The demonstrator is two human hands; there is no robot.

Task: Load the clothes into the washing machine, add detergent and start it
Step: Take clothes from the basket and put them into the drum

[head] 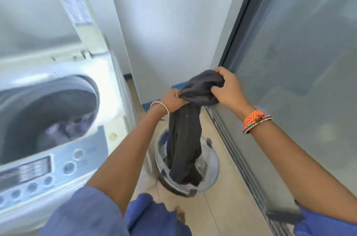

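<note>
Our left hand (172, 100) and right hand (228, 89) both clutch a bunched dark grey cloth garment (193, 112), its tail trailing into the round laundry bucket (212, 166) beside the open white top-loading washing machine (58, 112).

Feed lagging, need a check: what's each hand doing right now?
Left hand: grips the dark garment.
Right hand: grips the same garment's bunched top.

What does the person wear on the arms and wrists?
Both arms are bare below blue sleeves pushed up near the elbows. The left wrist has a thin silver bangle. The right wrist has an orange braided band and a thin red-and-green bangle beside it.
</note>
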